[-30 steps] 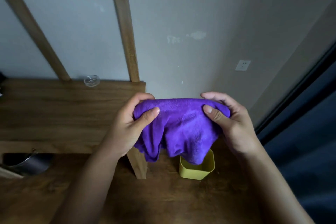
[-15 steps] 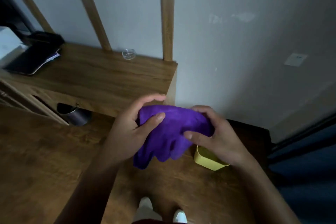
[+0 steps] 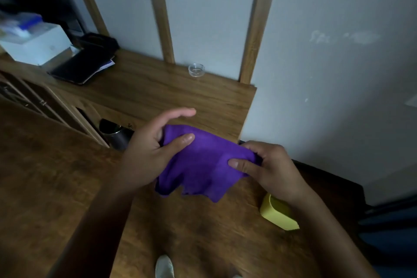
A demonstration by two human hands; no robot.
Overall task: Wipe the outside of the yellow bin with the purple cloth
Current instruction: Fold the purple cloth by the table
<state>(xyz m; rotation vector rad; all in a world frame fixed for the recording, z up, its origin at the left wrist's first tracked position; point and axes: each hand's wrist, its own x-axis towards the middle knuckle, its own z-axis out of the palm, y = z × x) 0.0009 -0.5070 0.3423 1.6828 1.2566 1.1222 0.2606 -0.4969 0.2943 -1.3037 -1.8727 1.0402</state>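
I hold the purple cloth [image 3: 203,165] in mid-air with both hands. My left hand [image 3: 149,151] grips its left upper edge, thumb on top and fingers behind. My right hand [image 3: 270,169] pinches its right corner. The cloth hangs loose below my hands, above the wooden floor. The yellow bin [image 3: 276,214] stands on the floor below my right wrist, partly hidden by my forearm; the cloth does not touch it.
A wooden shelf [image 3: 158,92] runs along the wall with a small clear glass dish [image 3: 196,70], a dark folder [image 3: 83,65] and a white box [image 3: 36,45]. A metal pot [image 3: 117,135] sits under the shelf. My feet [image 3: 164,267] show at the bottom edge.
The view has swung left and down, so the bin now lies further right under my right arm. My hands have spread the cloth a little wider and still hold it.
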